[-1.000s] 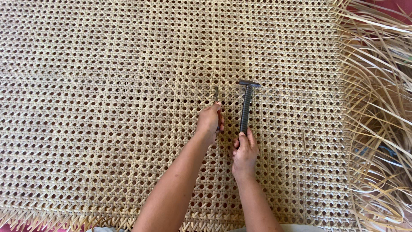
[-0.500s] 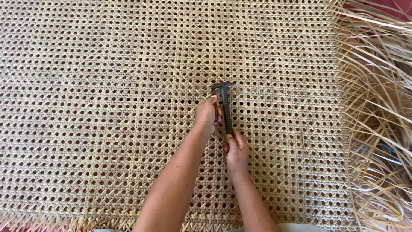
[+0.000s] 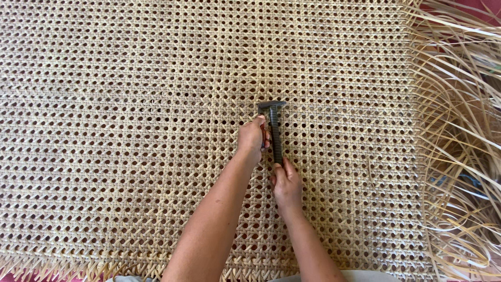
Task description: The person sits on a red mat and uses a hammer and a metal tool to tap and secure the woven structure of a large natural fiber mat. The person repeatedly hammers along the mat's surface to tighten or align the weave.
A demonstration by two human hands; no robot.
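A wide sheet of woven cane webbing (image 3: 130,104) fills almost the whole view, its open hexagonal pattern running past the top and left edges of the picture. Along its right edge the weave ends in a thick tangle of loose cane strands (image 3: 459,130) that curl outward over a reddish floor. The near edge is ragged too — short cut ends stick out along the bottom, with a strip of pale cloth just below the arms.

Both forearms come in from the bottom, angled toward the sheet's middle. All round the hands the webbing lies flat and bare — open room to the left, above, and to the right as far as the loose strands.

The left hand (image 3: 251,140) rests on the weave, fingers curled down and pressed together, touching the tool's shaft on its left side. The right hand (image 3: 286,183) sits just below it, its fingers wrapped round the lower end of the handle.

The dark metal hammer (image 3: 274,130) points away from the person, its 1 flat T-shaped head lying on the webbing near the centre.
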